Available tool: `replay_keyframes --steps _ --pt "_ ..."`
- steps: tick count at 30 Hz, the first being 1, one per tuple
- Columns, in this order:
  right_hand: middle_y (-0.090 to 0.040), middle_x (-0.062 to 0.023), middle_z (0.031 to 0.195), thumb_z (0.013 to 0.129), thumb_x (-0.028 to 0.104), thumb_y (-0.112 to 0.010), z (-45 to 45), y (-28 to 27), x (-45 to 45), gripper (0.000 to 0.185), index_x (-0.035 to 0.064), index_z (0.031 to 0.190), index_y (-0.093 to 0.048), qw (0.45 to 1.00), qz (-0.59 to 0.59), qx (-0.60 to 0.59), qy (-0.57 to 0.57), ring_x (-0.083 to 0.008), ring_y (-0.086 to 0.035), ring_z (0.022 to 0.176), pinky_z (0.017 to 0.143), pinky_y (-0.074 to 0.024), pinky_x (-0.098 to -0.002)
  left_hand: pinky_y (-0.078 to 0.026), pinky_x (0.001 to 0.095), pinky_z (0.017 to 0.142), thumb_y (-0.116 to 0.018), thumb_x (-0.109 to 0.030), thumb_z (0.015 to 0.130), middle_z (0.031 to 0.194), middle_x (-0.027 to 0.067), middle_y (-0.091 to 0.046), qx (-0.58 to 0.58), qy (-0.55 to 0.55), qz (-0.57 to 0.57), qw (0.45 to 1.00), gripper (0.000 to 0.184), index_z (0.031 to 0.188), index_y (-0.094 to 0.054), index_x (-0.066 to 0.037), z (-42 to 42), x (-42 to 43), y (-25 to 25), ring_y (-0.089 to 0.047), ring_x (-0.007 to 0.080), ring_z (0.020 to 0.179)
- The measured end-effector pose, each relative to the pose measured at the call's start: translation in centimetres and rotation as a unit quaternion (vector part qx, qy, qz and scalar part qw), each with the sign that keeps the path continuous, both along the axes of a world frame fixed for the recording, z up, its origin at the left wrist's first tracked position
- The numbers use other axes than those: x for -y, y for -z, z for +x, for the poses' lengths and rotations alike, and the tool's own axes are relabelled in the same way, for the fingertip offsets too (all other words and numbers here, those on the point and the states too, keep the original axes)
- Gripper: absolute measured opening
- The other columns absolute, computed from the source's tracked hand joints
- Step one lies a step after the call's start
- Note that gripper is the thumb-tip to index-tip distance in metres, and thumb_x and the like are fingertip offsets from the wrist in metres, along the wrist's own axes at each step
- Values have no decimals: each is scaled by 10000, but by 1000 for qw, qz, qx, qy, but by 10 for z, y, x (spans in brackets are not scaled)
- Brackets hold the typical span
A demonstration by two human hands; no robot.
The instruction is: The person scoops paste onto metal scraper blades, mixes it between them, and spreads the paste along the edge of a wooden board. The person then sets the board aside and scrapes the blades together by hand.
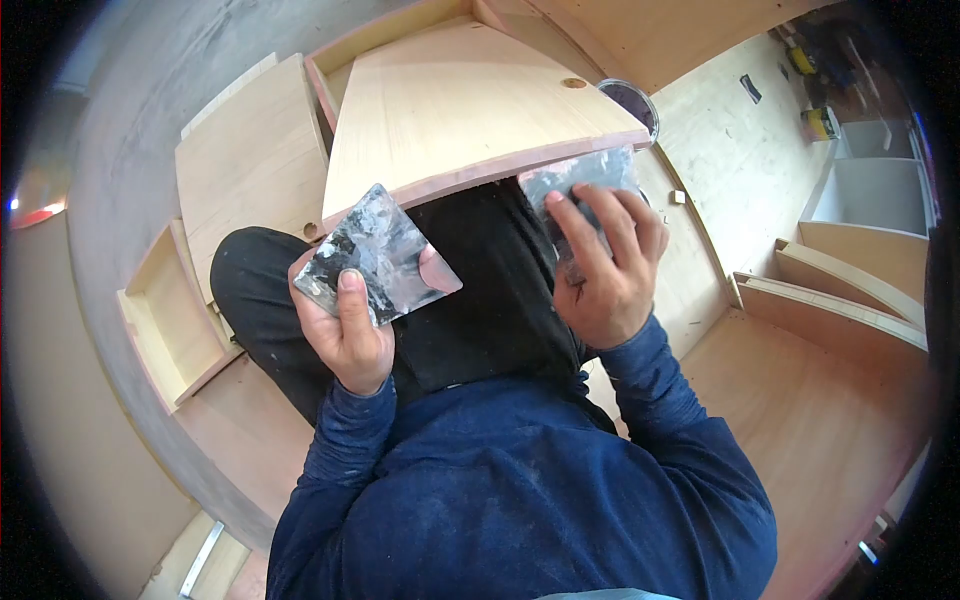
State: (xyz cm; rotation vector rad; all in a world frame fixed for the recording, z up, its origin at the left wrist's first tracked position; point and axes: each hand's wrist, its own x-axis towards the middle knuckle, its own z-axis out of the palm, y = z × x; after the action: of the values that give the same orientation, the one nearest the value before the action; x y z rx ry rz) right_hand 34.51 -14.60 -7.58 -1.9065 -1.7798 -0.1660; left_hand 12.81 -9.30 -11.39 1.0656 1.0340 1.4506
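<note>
A smeared metal plate (375, 250) with a lump of pinkish paste near its right corner is in my left hand (350, 325), the thumb pressed on top. My right hand (608, 265) holds a second grey, paste-marked plate (585, 172), fingers spread over its face. That plate lies against the front edge of a pale wooden panel (470, 105) above my lap. Pinkish paste runs along the panel's curved edge. The underside of the right plate is hidden.
Another wooden panel (250, 150) and an open wooden box (180, 315) stand at the left. A round container (632, 98) is partly visible behind the panel. Curved boards (840, 310) lie at the right, near white compartments (880, 185).
</note>
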Motion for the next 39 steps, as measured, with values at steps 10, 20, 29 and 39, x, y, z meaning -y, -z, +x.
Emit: replay_keyframes --steps 10,20,29,39 --pt "-637 -53 1214 639 -120 -618 10 -15 -20 567 124 1147 -678 997 -59 42 -11 -286 -549 1149 930 -403 -442 -457 297 910 -520 -79 969 1079 113 -597 -26 -8 26 999 254 1195 -484 31 -1 -5 3 -559 140 960" --pt "-638 -33 1195 660 -128 -618 10 -29 -19 532 126 1126 -664 991 -129 41 -20 -267 -544 1149 892 -391 -435 -466 294 896 -523 -91 973 1072 108 -602 -22 -2 30 999 253 1193 -484 28 -4 -6 3 -565 134 949" --pt "-634 -29 1182 671 -116 -601 5 -26 -31 513 122 1123 -652 993 -111 35 -12 -268 -551 1130 859 -393 -445 -475 299 901 -525 -74 970 1072 101 -594 3 7 16 1000 263 1207 -470 27 -5 -7 5 -572 140 958" --pt "-586 -194 1259 553 -175 -572 -12 -41 4 646 41 1158 -635 944 -31 -250 -214 -416 -534 1154 991 -448 -486 -509 375 956 -457 -37 988 1197 139 -617 219 92 -202 950 298 1279 -477 23 15 -3 -31 -631 217 1077"
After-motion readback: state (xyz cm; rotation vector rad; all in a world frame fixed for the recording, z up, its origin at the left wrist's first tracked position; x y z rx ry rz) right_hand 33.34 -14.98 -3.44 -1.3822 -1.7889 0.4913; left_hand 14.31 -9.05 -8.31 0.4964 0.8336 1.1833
